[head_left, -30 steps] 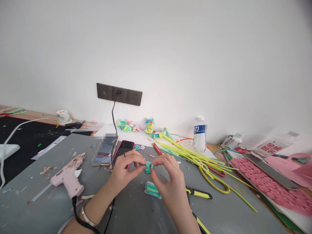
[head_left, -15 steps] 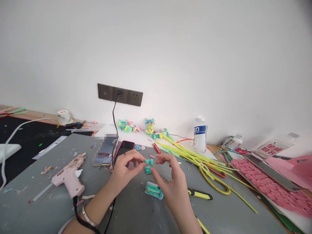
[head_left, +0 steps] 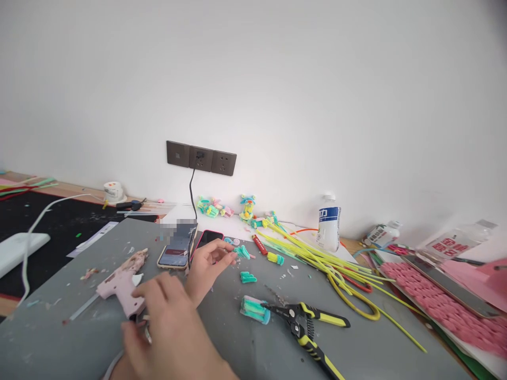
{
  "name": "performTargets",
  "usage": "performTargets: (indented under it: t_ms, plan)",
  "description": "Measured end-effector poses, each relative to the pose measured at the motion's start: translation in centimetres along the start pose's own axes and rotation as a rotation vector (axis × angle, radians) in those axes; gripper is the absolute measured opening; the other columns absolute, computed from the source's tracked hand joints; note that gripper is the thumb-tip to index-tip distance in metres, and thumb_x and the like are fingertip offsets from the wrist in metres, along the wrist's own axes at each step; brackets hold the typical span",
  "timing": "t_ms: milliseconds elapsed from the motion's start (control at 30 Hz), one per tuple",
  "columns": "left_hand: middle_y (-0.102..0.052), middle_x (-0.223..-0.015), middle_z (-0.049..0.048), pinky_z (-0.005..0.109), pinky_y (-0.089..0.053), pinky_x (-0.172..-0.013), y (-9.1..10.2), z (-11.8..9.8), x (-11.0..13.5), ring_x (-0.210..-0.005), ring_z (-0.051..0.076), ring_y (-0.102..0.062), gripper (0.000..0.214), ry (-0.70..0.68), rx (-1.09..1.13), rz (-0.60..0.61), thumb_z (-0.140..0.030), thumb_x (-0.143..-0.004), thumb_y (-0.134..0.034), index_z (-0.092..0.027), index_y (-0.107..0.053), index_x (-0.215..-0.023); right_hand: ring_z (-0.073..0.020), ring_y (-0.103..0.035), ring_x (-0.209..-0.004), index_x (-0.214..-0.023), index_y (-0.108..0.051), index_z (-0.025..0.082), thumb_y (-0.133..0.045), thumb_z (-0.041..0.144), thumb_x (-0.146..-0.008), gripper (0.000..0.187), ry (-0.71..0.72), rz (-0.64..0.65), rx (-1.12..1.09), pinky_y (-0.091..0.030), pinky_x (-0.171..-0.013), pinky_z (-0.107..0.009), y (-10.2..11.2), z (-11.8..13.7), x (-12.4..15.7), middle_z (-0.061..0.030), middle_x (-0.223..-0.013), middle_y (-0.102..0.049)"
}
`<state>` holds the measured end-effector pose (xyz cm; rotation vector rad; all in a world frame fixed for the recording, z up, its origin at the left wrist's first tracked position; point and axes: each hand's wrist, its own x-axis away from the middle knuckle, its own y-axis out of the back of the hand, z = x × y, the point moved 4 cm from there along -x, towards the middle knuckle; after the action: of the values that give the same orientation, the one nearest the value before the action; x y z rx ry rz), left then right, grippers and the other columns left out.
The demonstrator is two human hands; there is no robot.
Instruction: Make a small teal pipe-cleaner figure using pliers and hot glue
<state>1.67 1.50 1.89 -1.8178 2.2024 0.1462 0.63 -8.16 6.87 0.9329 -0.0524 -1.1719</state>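
My left hand (head_left: 208, 269) is closed in a pinch on a small teal fuzzy-wire piece (head_left: 242, 252), just over the mat. My right hand (head_left: 172, 322) crosses above my left forearm, fingers apart, by the handle of a pink glue gun (head_left: 122, 290); its fingers are partly blurred, and no object shows in it. Another teal piece (head_left: 248, 277) lies below the pinch. Nearer lies a teal and pink bundle (head_left: 255, 309), with the jaw tips of yellow-black wire strippers (head_left: 296, 322) against it. A yellow and teal piece (head_left: 275, 258) rests to the right.
Two phones (head_left: 176, 250) lie behind my left hand. Yellow fuzzy wires (head_left: 317, 256) spread to the right, near a white bottle (head_left: 328, 224). Small finished figures (head_left: 247, 208) stand along the wall. A red-handled tool (head_left: 259, 245) and scraps lie on the grey mat (head_left: 222, 343).
My right hand has left the teal piece and swung left across my left arm to the glue gun. My left hand still pinches the piece. The wire strippers are now uncovered.
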Motion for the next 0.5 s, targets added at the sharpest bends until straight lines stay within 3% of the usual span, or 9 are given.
performTargets:
  t_ms: [100, 267, 433, 500]
  plan:
    - [-0.070, -0.067, 0.0019, 0.025, -0.052, -0.056, 0.3, 0.1, -0.1, -0.063, 0.018, -0.069, 0.020, -0.005, 0.019, -0.036, -0.036, -0.075, -0.075, -0.017, -0.068, -0.079, -0.0342, -0.064, -0.096, -0.107, -0.061, 0.007, -0.070, 0.024, -0.081, 0.032, -0.133, 0.253, 0.261, -0.059, -0.077, -0.048, -4.2, 0.4, -2.2, -0.0180, -0.102, -0.066]
    - [-0.070, -0.062, 0.0027, 0.023, -0.051, -0.052, 0.5, 0.4, -0.4, -0.061, 0.018, -0.068, 0.022, -0.005, 0.054, -0.060, -0.037, -0.073, -0.077, -0.016, -0.070, -0.079, -0.0328, -0.068, -0.089, -0.127, -0.053, 0.000, -0.067, 0.011, -0.078, 0.052, -0.299, 0.319, 0.488, -0.061, -0.068, -0.043, -8.9, -1.4, -4.8, -0.0246, -0.105, -0.068]
    - [-0.070, -0.065, 0.0033, 0.024, -0.053, -0.055, 0.3, 0.1, -0.3, -0.063, 0.018, -0.067, 0.020, -0.042, 0.048, -0.032, -0.035, -0.073, -0.077, -0.016, -0.070, -0.077, -0.0342, -0.073, -0.086, -0.145, -0.033, -0.008, -0.072, 0.009, -0.073, 0.083, -0.284, 0.445, 0.514, -0.062, -0.064, -0.040, -11.0, -3.0, -5.6, -0.0305, -0.104, -0.071]
    - [-0.069, -0.068, 0.0035, 0.024, -0.053, -0.057, 0.2, 0.1, -0.2, -0.065, 0.017, -0.067, 0.019, -0.053, 0.042, -0.027, -0.034, -0.074, -0.076, -0.016, -0.070, -0.078, -0.0341, -0.073, -0.089, -0.146, -0.030, -0.010, -0.069, 0.008, -0.075, 0.083, -0.257, 0.471, 0.496, -0.063, -0.066, -0.039, -10.7, -3.0, -5.6, -0.0308, -0.105, -0.071]
